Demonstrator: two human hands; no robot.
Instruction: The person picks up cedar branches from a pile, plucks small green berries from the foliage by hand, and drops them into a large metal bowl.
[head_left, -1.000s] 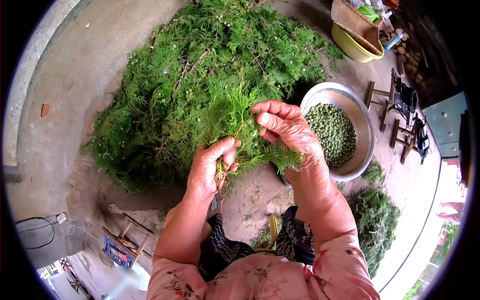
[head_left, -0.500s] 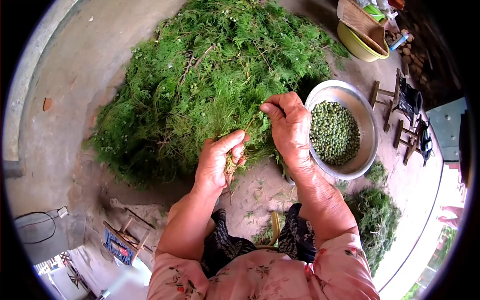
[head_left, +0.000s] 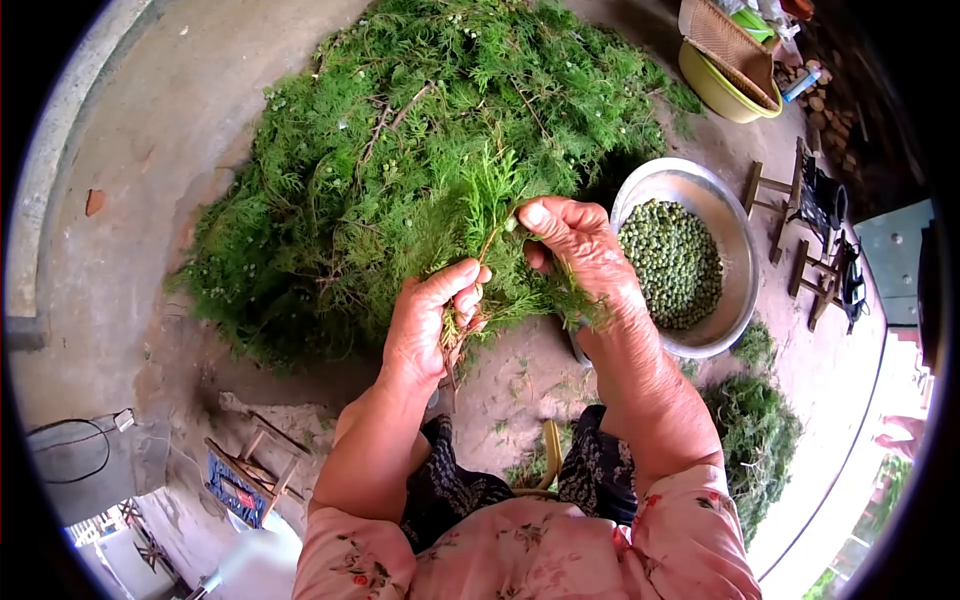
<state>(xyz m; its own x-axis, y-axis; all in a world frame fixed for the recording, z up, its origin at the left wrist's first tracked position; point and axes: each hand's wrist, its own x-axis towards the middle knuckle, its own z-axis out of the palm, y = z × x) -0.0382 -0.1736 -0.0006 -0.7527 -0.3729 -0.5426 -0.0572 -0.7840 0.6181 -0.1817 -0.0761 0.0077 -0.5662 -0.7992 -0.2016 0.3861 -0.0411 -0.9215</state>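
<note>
My left hand is closed around the stems of a leafy cypress branch, whose feathery tips point away from me. To its right, my right hand pinches at a small pale green cone on that branch, between thumb and forefinger. Some green foliage lies against the right wrist. Beyond both hands spreads a large heap of cut cypress branches. Beside my right hand stands a metal basin holding many small round green cones.
A smaller pile of greenery lies at the lower right. Folding stools stand right of the basin, another stool at the lower left. A yellow tub with a woven basket sits at the upper right.
My right hand has turned and shifted slightly down, its fingertips now on a green cone. The branch in my left hand stands more upright; my left hand has moved slightly left.
</note>
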